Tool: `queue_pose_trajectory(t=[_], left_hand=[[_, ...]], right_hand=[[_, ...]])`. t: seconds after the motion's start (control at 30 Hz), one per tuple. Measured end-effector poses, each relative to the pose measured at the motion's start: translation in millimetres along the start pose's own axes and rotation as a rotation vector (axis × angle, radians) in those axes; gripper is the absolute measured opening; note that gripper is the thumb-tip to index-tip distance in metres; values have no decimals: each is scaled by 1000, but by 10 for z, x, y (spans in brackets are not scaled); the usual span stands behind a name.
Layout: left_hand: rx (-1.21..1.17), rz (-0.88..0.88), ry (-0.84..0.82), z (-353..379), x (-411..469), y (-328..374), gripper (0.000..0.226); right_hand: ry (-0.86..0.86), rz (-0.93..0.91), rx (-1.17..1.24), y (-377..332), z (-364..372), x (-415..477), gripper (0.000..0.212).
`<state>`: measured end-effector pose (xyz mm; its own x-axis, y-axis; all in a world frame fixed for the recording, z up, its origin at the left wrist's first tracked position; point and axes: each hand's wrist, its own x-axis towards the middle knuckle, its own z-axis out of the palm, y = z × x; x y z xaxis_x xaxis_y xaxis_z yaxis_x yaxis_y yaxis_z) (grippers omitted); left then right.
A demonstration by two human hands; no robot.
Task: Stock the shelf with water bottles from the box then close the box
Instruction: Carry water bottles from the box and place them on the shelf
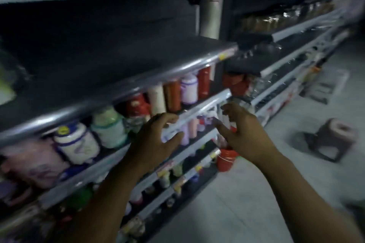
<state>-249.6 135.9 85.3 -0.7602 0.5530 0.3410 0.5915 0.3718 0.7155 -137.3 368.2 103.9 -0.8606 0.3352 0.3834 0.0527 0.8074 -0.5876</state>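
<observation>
Two hands, the left hand and the right hand, are hanging out in front of me with nothing in them. No box and no water bottle are showing anywhere in this view, so I am judging that the risks are lying in the next reach. The picture is smearing badly and the aisle is dim, so a quick swing toward wherever the box is sitting could be clipping the jars crowding the racks just behind the fingers and tipping one off its ledge. The low stool standing on the floor off to the right and the orange bucket at the foot of the racks are looking like things to kick or trip on while carrying a load. The dark shelf up and to the left is lying bare and is reading to me as the spot meant for bottles. It is sitting above the hands, so a bottle lifted carelessly could be catching its front edge. The left hand is hovering in front of the pale price rail of a lower rack, fingers loosely curled, thumb spread away from them, gripping nothing. I am not able to tell whether the fingertips are brushing that rail or floating just short of it. The right hand is floating near the left but apart from it, fingers half bent like a loose claw, and it too is holding nothing.
</observation>
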Motion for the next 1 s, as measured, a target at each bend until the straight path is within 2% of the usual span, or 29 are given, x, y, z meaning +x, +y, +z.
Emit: queue_pose_trajectory(t=[0.17, 0.27, 0.43, 0.73, 0.87, 1.0], left_hand=[[-154, -27, -102, 1488, 50, 499, 32], [-234, -52, -173, 2277, 181, 709, 34], [-209, 4, -430, 3513, 719, 993, 35], [-224, 342, -845, 5652, 2309, 1806, 40], [-228, 518, -976, 6381, 2840, 2359, 39], [-232, 594, -1094, 7109, 3006, 2825, 37]], right_hand=[[107, 305, -57, 1288, -689, -748, 42], [191, 552, -24, 1965, -939, -1181, 44], [249, 796, -51, 2804, -1242, -1445, 46], [348, 1044, -242, 4117, -1894, -963, 51], [485, 1167, -270, 4510, -2287, -796, 49], [598, 1260, -258, 5034, -2682, -811, 47]])
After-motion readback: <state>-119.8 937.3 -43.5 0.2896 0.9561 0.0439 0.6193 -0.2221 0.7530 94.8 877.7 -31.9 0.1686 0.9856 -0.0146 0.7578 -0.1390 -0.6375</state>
